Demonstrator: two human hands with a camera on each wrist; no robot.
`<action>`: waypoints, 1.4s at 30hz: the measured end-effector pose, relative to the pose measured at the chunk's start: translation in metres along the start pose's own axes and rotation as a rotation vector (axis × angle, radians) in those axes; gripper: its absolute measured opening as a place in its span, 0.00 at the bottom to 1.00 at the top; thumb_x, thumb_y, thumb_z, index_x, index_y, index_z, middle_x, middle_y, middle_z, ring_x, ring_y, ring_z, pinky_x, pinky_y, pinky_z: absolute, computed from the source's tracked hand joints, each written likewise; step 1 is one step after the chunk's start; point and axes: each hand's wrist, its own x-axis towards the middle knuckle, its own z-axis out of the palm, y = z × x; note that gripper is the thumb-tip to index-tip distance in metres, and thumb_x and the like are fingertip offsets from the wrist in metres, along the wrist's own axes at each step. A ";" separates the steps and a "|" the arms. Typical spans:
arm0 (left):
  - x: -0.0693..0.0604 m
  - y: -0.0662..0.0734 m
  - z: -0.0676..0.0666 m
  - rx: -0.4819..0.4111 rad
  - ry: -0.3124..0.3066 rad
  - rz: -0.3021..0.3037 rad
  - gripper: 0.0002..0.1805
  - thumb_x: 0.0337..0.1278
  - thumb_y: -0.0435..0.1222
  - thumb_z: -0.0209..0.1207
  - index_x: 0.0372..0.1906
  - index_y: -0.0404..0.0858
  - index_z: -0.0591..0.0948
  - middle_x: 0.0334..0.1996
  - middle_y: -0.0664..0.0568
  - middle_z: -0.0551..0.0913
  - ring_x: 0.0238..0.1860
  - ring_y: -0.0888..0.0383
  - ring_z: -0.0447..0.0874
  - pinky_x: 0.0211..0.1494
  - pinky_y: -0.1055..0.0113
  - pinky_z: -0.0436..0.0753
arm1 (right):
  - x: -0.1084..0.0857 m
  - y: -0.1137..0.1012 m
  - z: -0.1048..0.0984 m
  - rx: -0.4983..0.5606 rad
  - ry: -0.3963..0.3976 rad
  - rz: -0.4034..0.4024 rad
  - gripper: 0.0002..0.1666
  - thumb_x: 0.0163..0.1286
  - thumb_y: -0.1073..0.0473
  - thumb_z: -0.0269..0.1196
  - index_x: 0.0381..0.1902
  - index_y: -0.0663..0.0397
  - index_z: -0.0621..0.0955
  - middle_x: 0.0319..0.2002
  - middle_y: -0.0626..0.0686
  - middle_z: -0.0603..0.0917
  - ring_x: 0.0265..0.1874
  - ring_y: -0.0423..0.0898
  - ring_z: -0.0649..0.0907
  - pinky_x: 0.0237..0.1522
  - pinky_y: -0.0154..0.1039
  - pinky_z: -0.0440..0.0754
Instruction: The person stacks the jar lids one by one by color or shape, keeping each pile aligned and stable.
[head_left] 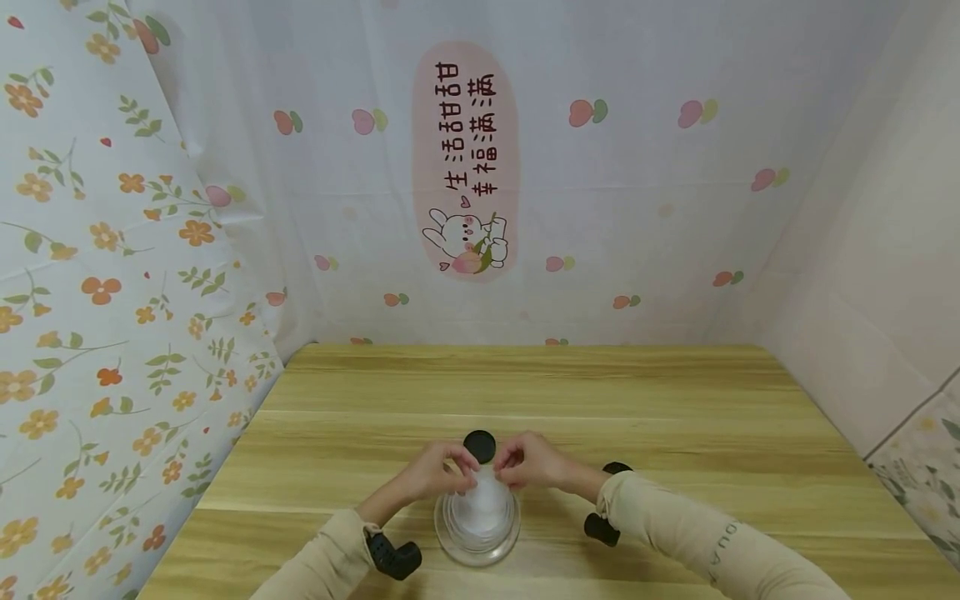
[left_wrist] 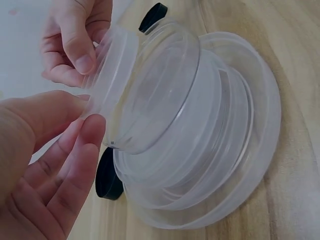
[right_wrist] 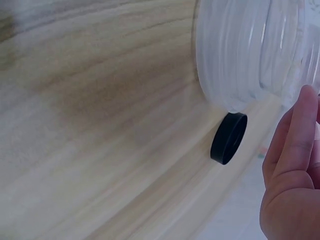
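My left hand [head_left: 435, 473] and right hand [head_left: 534, 460] pinch opposite sides of a small translucent round plastic lid [left_wrist: 117, 70] between thumbs and fingers. It stands at the top of a stack of clear round plastic pieces [left_wrist: 230, 125], which widen toward the table. Whether the held lid rests on the piece below or is just above it, I cannot tell. In the right wrist view, part of the right hand [right_wrist: 292, 160] shows beside the stack [right_wrist: 230, 55], its grip cut off by the frame edge. A round black lid [head_left: 480, 447] lies just beyond the stack.
The wood-grain table [head_left: 337, 433] spreads around the stack on all sides. A patterned cloth [head_left: 637, 192] hangs behind it, and a floral cloth [head_left: 112, 292] hangs along the left. Black straps with devices [head_left: 393, 557] sit on both wrists.
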 end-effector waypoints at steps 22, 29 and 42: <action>-0.004 -0.007 -0.003 0.094 -0.011 0.064 0.08 0.41 0.25 0.62 0.32 0.30 0.80 0.24 0.50 0.78 0.24 0.60 0.75 0.27 0.73 0.75 | 0.003 0.006 0.012 -0.011 0.000 -0.023 0.04 0.51 0.73 0.61 0.27 0.70 0.78 0.22 0.54 0.80 0.19 0.38 0.77 0.22 0.32 0.78; -0.004 -0.007 -0.003 0.090 -0.009 0.073 0.07 0.41 0.25 0.62 0.31 0.29 0.80 0.23 0.50 0.78 0.22 0.61 0.74 0.27 0.73 0.75 | 0.003 0.007 0.013 -0.006 -0.003 -0.017 0.03 0.51 0.73 0.61 0.27 0.70 0.78 0.22 0.54 0.79 0.19 0.38 0.77 0.22 0.33 0.79; -0.004 -0.007 -0.001 0.098 -0.002 0.048 0.08 0.43 0.27 0.62 0.33 0.30 0.80 0.24 0.51 0.77 0.22 0.62 0.73 0.26 0.73 0.74 | 0.001 0.009 0.014 0.010 0.001 -0.027 0.03 0.53 0.73 0.61 0.28 0.70 0.78 0.23 0.54 0.79 0.20 0.40 0.77 0.23 0.34 0.79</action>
